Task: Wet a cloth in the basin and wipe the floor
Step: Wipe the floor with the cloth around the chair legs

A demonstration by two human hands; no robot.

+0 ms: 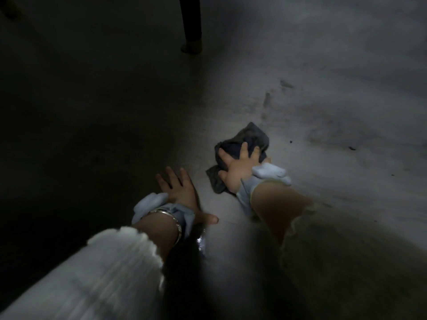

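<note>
A dark grey crumpled cloth (250, 137) lies on the grey concrete floor (323, 112) near the middle of the view. My right hand (240, 167) presses down on the cloth with fingers spread over it and curled into its folds. To the left, my left hand (182, 192) rests flat on the bare floor, fingers apart, holding nothing. Both wrists wear pale blue bands, and the left one also has a metal bangle. No basin is in view.
A dark furniture leg (190, 24) stands on the floor at the top centre. The left half of the scene is in deep shadow. Small dark specks (352, 148) and smudges mark the lit floor to the right. A wet glint (201, 244) shows below my left wrist.
</note>
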